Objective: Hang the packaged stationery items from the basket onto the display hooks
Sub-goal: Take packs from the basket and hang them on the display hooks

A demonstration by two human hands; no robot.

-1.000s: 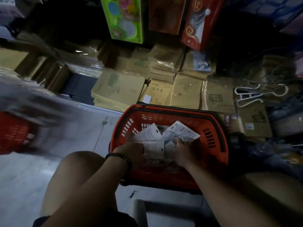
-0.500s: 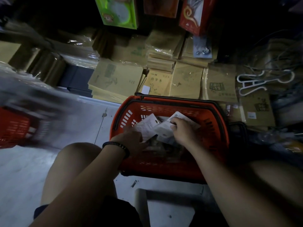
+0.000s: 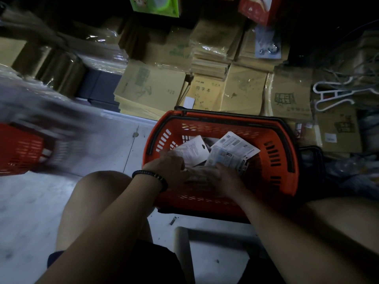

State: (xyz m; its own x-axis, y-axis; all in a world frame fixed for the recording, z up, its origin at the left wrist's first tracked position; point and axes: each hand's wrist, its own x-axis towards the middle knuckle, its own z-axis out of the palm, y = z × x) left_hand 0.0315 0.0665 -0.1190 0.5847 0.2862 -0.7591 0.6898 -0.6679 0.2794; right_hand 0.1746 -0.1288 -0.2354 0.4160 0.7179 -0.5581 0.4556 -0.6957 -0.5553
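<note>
1. While both hands are reached into the orange basket [image 3: 256, 181], which stands on the floor before stacked notebooks [image 3: 246, 91], the packaged stationery is seen lying loose inside it.
2. The white pack [image 3: 194, 150] is pinched at its lower edge by the left hand [image 3: 170, 169]. Whether the right hand [image 3: 217, 177] fingers are curled or flat on the printed packs [image 3: 233, 148] cannot be told.
3. The packs are judged light, thin, bendable and slippery, and are best taken flat, just below the hang hole [image 3: 204, 146].

"田字本" on a kraft notebook [image 3: 205, 96]
</note>
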